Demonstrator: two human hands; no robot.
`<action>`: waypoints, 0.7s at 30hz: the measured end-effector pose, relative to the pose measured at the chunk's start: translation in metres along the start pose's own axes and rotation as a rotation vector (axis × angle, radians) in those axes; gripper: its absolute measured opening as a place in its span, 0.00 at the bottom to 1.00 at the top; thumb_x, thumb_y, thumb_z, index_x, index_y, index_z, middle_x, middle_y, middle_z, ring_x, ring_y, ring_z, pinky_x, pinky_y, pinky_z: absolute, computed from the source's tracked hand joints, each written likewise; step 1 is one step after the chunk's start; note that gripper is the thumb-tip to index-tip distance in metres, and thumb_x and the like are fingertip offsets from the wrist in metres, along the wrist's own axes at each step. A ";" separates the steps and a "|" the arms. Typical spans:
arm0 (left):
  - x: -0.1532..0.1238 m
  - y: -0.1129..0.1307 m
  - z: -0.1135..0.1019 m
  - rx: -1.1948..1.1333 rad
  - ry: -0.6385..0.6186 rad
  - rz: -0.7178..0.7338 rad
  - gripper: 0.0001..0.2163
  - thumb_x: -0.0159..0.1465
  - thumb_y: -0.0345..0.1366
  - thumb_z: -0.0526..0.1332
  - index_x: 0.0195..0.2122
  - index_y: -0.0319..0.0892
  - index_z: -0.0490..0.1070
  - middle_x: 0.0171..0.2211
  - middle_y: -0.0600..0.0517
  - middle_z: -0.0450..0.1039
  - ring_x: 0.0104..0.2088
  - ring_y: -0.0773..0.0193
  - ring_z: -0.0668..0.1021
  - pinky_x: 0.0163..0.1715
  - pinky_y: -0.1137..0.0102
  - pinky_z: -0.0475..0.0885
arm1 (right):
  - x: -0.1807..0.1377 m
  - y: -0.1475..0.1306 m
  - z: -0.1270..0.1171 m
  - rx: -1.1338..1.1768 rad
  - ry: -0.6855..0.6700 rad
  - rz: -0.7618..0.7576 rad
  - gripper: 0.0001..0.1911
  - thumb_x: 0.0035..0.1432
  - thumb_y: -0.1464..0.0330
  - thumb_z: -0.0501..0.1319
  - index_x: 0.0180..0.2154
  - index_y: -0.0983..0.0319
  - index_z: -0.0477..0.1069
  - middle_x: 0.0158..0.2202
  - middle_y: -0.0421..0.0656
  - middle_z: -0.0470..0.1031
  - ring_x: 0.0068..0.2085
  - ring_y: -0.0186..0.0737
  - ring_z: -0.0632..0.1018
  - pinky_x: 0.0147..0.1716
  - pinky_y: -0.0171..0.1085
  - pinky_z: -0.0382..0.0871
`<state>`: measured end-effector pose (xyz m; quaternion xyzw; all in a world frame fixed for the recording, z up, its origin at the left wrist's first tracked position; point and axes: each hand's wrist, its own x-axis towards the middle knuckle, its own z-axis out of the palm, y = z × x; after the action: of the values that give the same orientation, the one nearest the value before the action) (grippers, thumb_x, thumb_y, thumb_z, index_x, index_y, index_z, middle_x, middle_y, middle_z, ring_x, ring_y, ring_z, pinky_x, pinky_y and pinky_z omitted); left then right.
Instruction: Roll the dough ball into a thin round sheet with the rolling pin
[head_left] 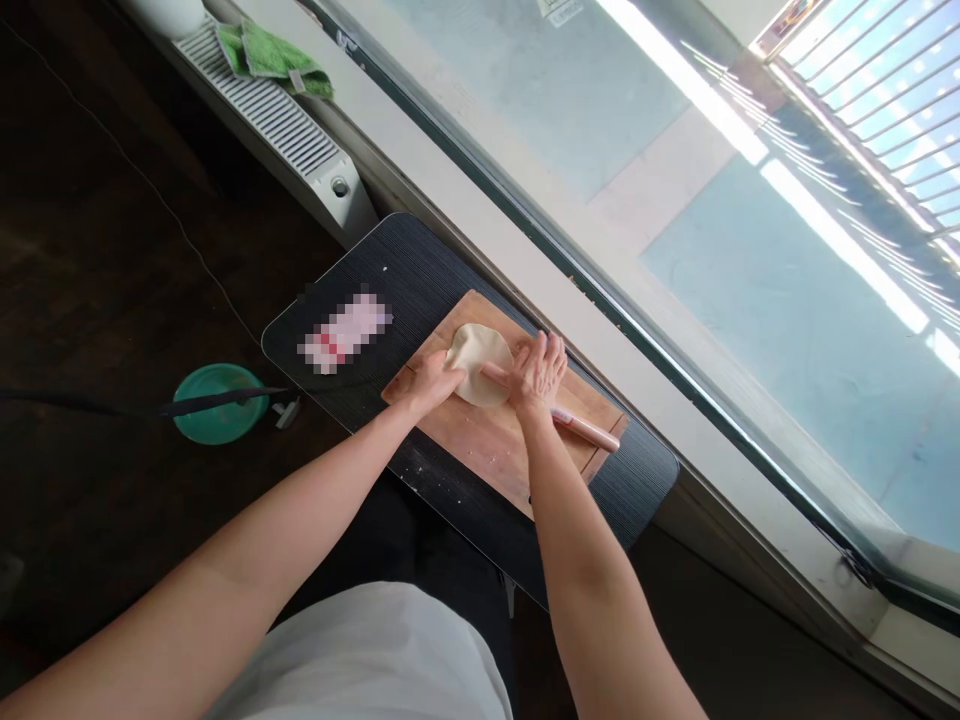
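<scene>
A flat round of pale dough [474,352] lies on a wooden cutting board [480,437]. My left hand [435,380] pinches the dough's left edge between thumb and fingers. Across the board runs a rolling pin [592,432], its left end resting over the right part of the dough. My right hand [538,372] lies over the middle of the pin with its fingers stretched forward and the palm pressing down on it. The part of the pin under that palm is hidden.
The board sits on a dark table [409,255] beside a window sill [480,215]. A blurred pink-and-white packet [349,332] lies on the table's left part. A green basin [214,425] is on the floor, and a green cloth [274,58] lies on a radiator [266,115].
</scene>
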<state>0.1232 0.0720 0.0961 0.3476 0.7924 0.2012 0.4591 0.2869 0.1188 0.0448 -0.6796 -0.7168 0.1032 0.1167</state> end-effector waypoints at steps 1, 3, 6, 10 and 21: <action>0.001 -0.002 0.001 -0.012 0.000 0.015 0.04 0.55 0.33 0.60 0.32 0.41 0.71 0.30 0.52 0.75 0.33 0.62 0.76 0.31 0.73 0.65 | -0.005 -0.001 0.000 0.002 -0.009 -0.031 0.25 0.67 0.67 0.44 0.61 0.67 0.62 0.63 0.57 0.62 0.66 0.51 0.59 0.63 0.54 0.54; 0.004 -0.005 0.003 -0.011 -0.004 0.037 0.06 0.54 0.33 0.59 0.33 0.41 0.71 0.31 0.52 0.76 0.34 0.62 0.76 0.32 0.73 0.66 | -0.012 -0.001 -0.001 0.002 -0.023 -0.089 0.24 0.67 0.68 0.44 0.60 0.66 0.63 0.62 0.55 0.64 0.66 0.50 0.59 0.63 0.52 0.54; 0.006 -0.007 0.003 0.059 -0.010 0.027 0.07 0.54 0.33 0.60 0.34 0.42 0.71 0.32 0.52 0.76 0.35 0.60 0.77 0.33 0.72 0.66 | -0.001 0.001 0.000 -0.007 0.012 -0.062 0.25 0.66 0.69 0.45 0.61 0.66 0.62 0.63 0.56 0.62 0.66 0.50 0.59 0.63 0.54 0.53; 0.005 -0.007 -0.001 0.157 -0.008 0.048 0.06 0.54 0.34 0.61 0.34 0.43 0.70 0.31 0.52 0.75 0.34 0.60 0.77 0.32 0.72 0.66 | 0.009 0.005 -0.002 0.001 0.046 -0.038 0.25 0.66 0.69 0.45 0.62 0.66 0.61 0.64 0.57 0.60 0.67 0.51 0.58 0.62 0.55 0.54; 0.029 -0.049 0.002 0.127 0.021 0.368 0.10 0.56 0.39 0.61 0.40 0.48 0.70 0.34 0.54 0.78 0.37 0.58 0.79 0.37 0.70 0.71 | 0.025 0.015 0.014 -0.016 0.210 -0.074 0.23 0.67 0.68 0.47 0.61 0.62 0.62 0.62 0.55 0.65 0.66 0.53 0.61 0.61 0.53 0.57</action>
<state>0.0972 0.0599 0.0469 0.5126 0.7315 0.2349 0.3833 0.2957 0.1452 0.0280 -0.6607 -0.7260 0.0215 0.1894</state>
